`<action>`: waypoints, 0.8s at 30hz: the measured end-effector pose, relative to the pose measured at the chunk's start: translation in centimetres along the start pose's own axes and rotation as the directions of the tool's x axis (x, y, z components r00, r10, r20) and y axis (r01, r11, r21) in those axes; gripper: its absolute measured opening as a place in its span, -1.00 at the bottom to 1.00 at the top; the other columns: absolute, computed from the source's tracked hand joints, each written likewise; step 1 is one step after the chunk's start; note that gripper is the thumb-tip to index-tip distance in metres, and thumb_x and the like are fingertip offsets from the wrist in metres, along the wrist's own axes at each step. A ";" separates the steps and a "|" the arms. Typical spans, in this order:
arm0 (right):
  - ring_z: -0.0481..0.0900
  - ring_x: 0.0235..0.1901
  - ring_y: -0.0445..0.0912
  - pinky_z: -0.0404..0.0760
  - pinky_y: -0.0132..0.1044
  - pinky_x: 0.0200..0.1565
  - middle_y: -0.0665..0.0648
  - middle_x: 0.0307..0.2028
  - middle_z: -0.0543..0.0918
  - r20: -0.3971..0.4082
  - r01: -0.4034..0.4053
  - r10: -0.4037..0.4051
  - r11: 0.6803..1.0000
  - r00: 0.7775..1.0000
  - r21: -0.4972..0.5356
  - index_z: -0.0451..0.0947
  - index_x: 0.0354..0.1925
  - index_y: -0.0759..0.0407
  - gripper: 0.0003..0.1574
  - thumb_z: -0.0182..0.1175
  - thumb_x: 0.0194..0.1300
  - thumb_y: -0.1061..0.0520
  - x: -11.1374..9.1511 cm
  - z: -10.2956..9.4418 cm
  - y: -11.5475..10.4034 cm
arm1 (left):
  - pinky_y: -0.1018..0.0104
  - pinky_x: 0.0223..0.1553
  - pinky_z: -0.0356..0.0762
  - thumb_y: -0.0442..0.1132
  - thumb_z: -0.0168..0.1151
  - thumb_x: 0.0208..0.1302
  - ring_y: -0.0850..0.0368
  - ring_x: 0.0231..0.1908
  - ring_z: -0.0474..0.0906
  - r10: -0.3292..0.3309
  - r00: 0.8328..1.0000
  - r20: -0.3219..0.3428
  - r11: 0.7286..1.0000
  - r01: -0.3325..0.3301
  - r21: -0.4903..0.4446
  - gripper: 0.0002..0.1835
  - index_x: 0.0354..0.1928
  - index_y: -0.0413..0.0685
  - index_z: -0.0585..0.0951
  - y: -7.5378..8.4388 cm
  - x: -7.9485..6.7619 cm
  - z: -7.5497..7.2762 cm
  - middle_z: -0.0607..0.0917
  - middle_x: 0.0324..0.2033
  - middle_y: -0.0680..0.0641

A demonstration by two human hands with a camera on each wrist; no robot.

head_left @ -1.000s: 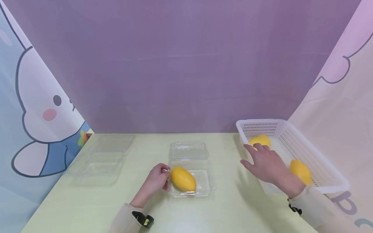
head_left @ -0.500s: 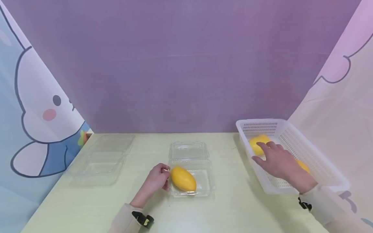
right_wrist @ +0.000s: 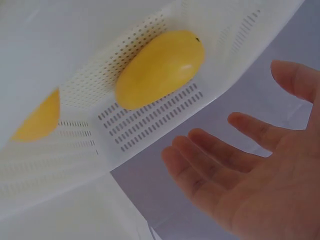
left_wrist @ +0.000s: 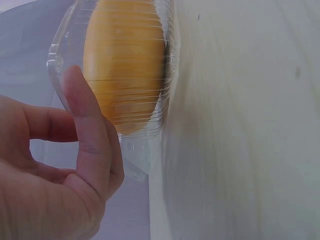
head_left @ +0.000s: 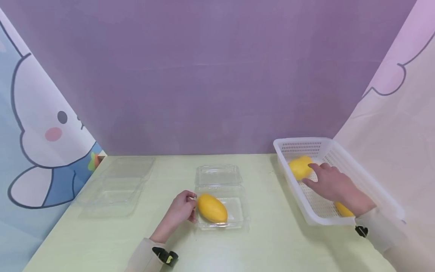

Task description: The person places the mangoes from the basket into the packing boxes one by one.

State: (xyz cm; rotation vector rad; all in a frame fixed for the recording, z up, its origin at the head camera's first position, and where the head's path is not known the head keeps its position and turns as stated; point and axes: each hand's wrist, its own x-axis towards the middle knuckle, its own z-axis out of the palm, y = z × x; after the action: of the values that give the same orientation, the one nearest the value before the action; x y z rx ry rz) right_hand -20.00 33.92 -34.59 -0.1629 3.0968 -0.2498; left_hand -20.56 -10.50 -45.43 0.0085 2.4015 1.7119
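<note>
Right hand (head_left: 327, 183) spread beside a yellow fruit (head_left: 300, 168)

The fruit lies just beyond its fingertips in a white basket (head_left: 346, 162); the fingers are loosely parted and hold nothing. A second fruit (head_left: 342, 210) sits there, partly hidden by the right wrist (head_left: 361, 206). The left hand (head_left: 181, 207) pinches the rim of a clear box (head_left: 236, 209), a third fruit (head_left: 212, 208) inside, just right of its fingers. Well left of that hand stand more clear containers (head_left: 117, 192).

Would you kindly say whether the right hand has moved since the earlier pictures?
Yes, the right hand moved rightward relative to the white basket, from its left rim inward.
</note>
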 end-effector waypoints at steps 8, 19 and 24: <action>0.43 0.06 0.52 0.55 0.35 -0.19 0.65 0.16 0.40 0.027 -0.017 0.016 1.000 0.999 0.003 0.26 0.38 0.47 -0.05 0.15 0.41 -0.24 0.4 -0.3 1.4 | 0.19 -0.53 0.67 -0.39 0.03 0.34 0.08 -0.63 0.48 -0.004 1.000 -0.004 1.000 0.004 0.017 -0.66 0.12 -0.39 0.45 0.0 0.0 -0.1 0.53 -0.34 -0.23; 0.40 0.06 0.56 0.49 0.42 -0.10 0.71 0.16 0.34 0.065 -0.066 0.065 0.998 0.996 0.019 0.22 0.36 0.53 0.01 0.09 0.43 -0.31 0.2 -0.1 4.4 | 0.18 -0.54 0.67 -0.40 0.03 0.33 0.08 -0.63 0.49 0.008 1.000 -0.004 1.000 -0.008 0.012 -0.65 0.12 -0.40 0.45 0.0 0.0 -0.1 0.54 -0.34 -0.23; 0.40 0.06 0.57 0.46 0.42 -0.02 0.76 0.14 0.33 0.075 -0.061 0.058 0.997 0.995 0.036 0.22 0.31 0.62 0.00 0.08 0.46 -0.28 -0.1 0.2 5.7 | 0.19 -0.53 0.67 -0.40 0.03 0.34 0.07 -0.64 0.49 0.008 1.000 0.002 1.000 -0.008 0.024 -0.65 0.12 -0.39 0.45 -0.1 0.0 -0.1 0.54 -0.34 -0.22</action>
State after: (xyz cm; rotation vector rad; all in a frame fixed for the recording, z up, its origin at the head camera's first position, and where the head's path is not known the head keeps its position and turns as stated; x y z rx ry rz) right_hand -20.43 39.45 -35.73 -0.0769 3.0155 -0.2946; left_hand -20.56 -10.60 -45.51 0.0237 2.4242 1.6854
